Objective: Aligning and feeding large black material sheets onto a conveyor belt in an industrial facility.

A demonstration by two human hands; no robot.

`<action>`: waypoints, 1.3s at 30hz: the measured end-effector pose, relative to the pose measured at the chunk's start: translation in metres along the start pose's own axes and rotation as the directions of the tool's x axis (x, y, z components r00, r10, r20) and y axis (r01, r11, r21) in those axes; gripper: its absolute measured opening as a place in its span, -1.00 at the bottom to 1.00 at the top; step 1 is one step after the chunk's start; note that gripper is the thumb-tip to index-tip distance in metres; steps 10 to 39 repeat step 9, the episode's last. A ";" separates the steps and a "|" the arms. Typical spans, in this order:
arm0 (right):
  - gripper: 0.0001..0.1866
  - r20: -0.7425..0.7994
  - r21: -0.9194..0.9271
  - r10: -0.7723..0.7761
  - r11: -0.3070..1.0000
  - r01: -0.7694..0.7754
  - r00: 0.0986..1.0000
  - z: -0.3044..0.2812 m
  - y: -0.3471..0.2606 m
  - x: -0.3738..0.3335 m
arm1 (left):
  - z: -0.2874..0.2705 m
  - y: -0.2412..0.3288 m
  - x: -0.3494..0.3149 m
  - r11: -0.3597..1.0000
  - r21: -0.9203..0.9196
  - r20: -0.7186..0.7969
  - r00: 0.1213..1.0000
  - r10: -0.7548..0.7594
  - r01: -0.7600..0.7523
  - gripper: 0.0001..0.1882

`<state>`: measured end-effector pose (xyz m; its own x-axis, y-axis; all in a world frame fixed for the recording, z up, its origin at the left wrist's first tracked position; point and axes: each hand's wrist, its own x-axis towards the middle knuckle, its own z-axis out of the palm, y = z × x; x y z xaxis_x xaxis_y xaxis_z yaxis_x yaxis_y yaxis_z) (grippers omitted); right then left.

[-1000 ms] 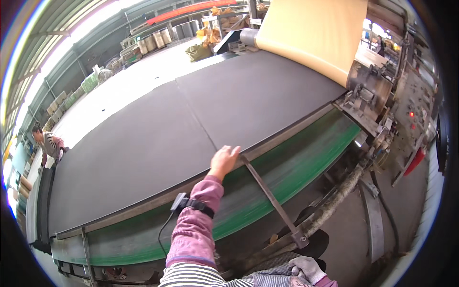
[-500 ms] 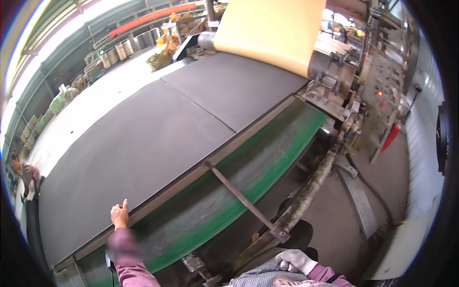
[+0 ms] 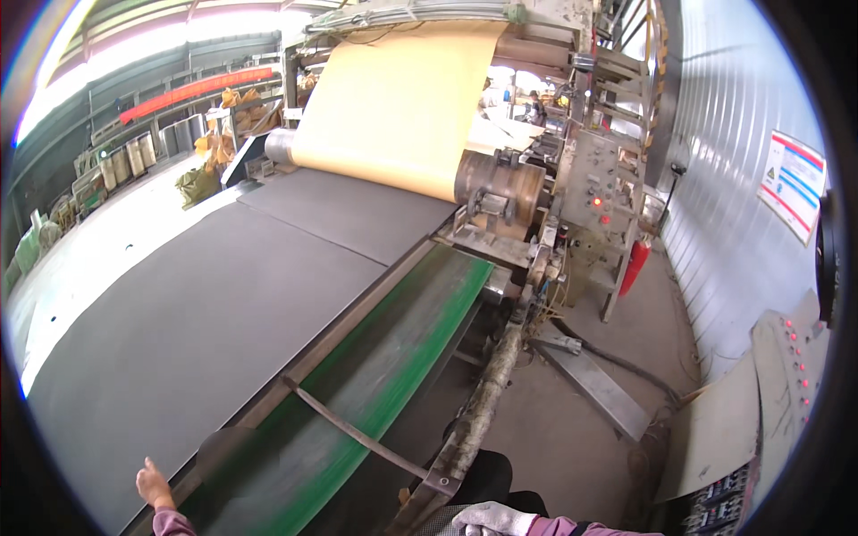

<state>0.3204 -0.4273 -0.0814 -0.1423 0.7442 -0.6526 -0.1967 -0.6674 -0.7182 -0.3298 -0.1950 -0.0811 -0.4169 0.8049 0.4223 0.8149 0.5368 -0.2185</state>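
Observation:
My left hand (image 3: 154, 485), bare below a pink sleeve, rests at the near right edge of a wide dark grey sheet (image 3: 210, 304). Its thumb stands out from the fingers, and nothing shows in its grasp. Low in the view, my right hand (image 3: 494, 518) wears a whitish glove and is held near my body with fingers curled; I see nothing in it. A seam crosses the grey sheet towards its far end, where it meets a roller wrapped in a yellow-tan sheet (image 3: 393, 107).
A green-edged belt (image 3: 357, 393) runs beside the grey sheet, crossed by a metal bar (image 3: 357, 433). Beyond stand a roller bearing (image 3: 493, 205) and a control panel (image 3: 594, 183) with red lights. Another lit cabinet (image 3: 791, 357) is at right. A metal beam (image 3: 599, 393) lies on the floor.
The view has swung right and up, so the scene sits lower and further left, and the right cabinet has appeared. My left hand remains at the sheet's edge; my right stays near my body.

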 end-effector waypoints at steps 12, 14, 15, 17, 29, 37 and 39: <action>-0.72 0.054 -0.091 0.000 0.996 0.005 0.999 0.000 -0.019 -0.008 | -0.062 0.068 -0.026 0.882 -0.468 0.068 0.992 0.105 -0.062 -0.47; -0.72 0.054 -0.091 0.000 0.996 0.005 0.999 0.000 -0.019 -0.008 | -0.062 0.068 -0.026 0.882 -0.468 0.068 0.992 0.105 -0.062 -0.47; -0.72 0.054 -0.091 0.000 0.996 0.005 0.999 0.000 -0.019 -0.008 | -0.062 0.068 -0.026 0.882 -0.468 0.068 0.992 0.105 -0.062 -0.47; -0.72 0.054 -0.091 0.000 0.996 0.005 0.999 0.000 -0.019 -0.008 | -0.062 0.068 -0.026 0.882 -0.468 0.068 0.992 0.105 -0.062 -0.47; -0.72 0.054 -0.091 0.000 0.996 0.005 0.999 0.000 -0.019 -0.008 | -0.062 0.068 -0.026 0.882 -0.468 0.068 0.992 0.105 -0.062 -0.47; -0.72 0.054 -0.091 0.000 0.996 0.005 0.999 0.000 -0.019 -0.008 | -0.062 0.068 -0.026 0.882 -0.468 0.068 0.992 0.105 -0.062 -0.47; -0.72 0.054 -0.091 0.000 0.996 0.005 0.999 0.000 -0.019 -0.008 | -0.062 0.068 -0.026 0.882 -0.468 0.068 0.992 0.105 -0.062 -0.47</action>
